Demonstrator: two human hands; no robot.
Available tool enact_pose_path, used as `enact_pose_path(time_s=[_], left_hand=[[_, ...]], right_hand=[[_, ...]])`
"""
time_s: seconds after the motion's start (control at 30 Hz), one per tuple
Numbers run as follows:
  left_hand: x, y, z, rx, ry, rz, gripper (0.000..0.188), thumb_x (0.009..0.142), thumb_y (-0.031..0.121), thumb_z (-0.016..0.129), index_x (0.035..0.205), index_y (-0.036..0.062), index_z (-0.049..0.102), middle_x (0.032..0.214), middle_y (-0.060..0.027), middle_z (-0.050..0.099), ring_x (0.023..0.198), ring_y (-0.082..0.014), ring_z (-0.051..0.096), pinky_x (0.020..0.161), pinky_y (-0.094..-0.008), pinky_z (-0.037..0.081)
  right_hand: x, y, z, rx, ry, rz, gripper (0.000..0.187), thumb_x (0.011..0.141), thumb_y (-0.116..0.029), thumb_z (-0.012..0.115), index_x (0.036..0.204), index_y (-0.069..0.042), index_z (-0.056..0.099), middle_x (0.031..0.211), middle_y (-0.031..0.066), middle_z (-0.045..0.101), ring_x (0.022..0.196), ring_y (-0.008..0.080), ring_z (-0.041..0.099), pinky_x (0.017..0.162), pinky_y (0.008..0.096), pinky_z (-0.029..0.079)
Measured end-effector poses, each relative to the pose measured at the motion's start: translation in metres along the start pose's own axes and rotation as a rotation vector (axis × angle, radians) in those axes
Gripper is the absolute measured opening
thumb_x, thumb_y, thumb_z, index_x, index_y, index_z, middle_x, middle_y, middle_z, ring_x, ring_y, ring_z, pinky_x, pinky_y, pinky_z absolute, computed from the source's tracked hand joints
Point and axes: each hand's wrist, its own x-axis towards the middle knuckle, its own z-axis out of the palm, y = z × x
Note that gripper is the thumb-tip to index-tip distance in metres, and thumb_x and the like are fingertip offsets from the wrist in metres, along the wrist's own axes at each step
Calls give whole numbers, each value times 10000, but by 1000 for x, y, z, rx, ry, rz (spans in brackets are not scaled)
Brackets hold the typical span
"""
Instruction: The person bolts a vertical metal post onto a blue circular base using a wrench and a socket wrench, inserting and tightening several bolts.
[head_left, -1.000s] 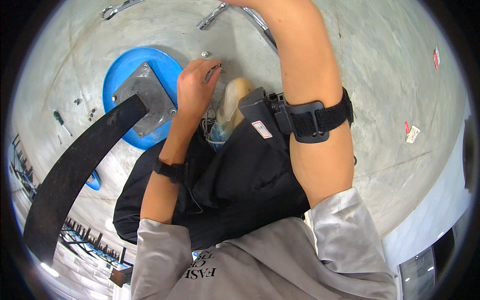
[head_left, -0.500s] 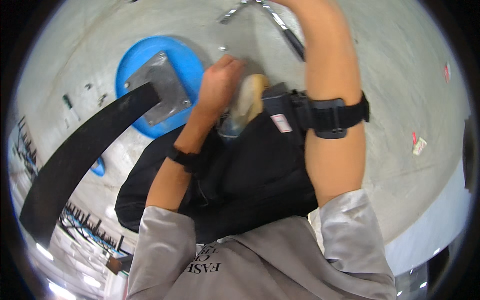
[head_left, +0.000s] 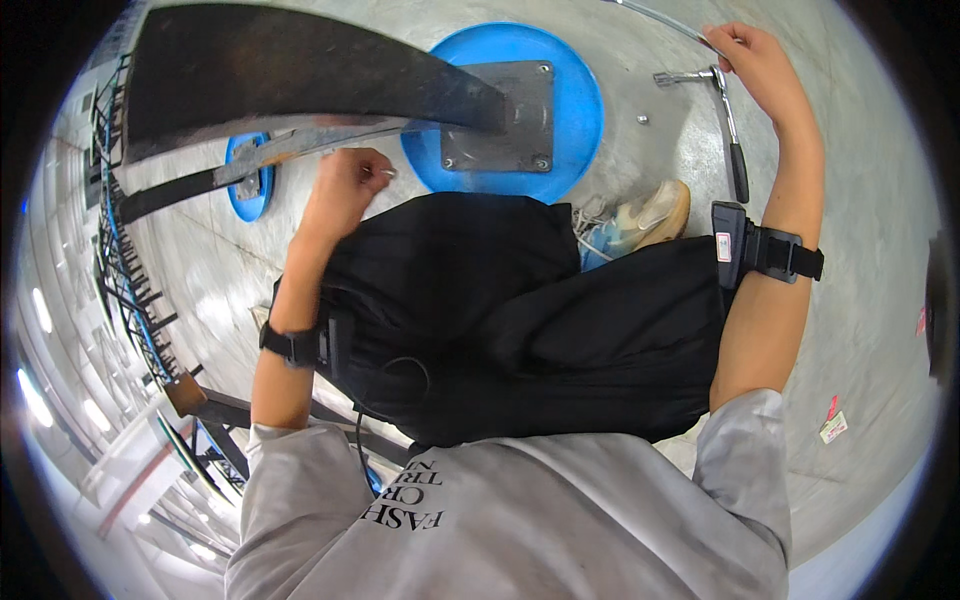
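Note:
My left hand (head_left: 345,192) is closed in a pinch beside a dark curved post, with a small shiny metal piece (head_left: 388,173) at its fingertips. At the upper right my right hand (head_left: 755,68) grips the end of a slim metal rod (head_left: 665,20), whose far end runs out of view. Just below that hand, a socket wrench (head_left: 730,120) with a black handle lies on the floor. A small nut-like part (head_left: 643,119) rests between the wrench and a blue round base (head_left: 585,95). Bolts sit at the corners of the base's grey metal plate (head_left: 520,110).
The dark curved post (head_left: 300,80) rises from the plate toward the upper left. Behind it stands another blue base (head_left: 240,205). My shoe (head_left: 640,220) is near the first base. Black framework (head_left: 125,270) lines the left, and paper scraps (head_left: 832,428) lie at the right.
The view has turned, so the blue base and post appear farther right. My left hand has moved from beside the shoe to left of the base. My right hand has come into view holding the rod.

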Motion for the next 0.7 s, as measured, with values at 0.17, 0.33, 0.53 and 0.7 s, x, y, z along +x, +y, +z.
enact_pose_path(time_s=[0.17,0.33,0.53,0.7], left_hand=[[14,-88,30,109,217,-136,122,681,63,644,788,13,670,684,-139,642,634,-227,632,628,-318,491],[37,-133,52,-25,199,-284,144,650,134,692,771,57,698,678,-103,658,638,-194,642,637,-301,506],[52,-145,76,-63,105,-396,136,627,127,720,759,92,713,706,-79,672,671,-167,650,662,-291,513],[53,-150,79,13,107,-431,156,610,104,712,765,81,709,709,-75,674,685,-172,653,673,-291,514]], right_hand=[[-5,-6,-2,-70,-4,17,394,792,-402,568,839,-16,633,642,29,561,618,117,501,596,269,387],[-6,-20,6,-94,-77,47,313,843,-328,550,826,-20,598,631,-6,507,623,77,453,612,222,348],[-9,-17,7,-37,-147,25,324,827,-331,544,847,-15,614,617,16,528,608,94,474,577,256,361],[-7,-12,7,-24,-127,33,323,832,-333,545,845,-16,600,615,9,519,606,89,463,580,247,352]])
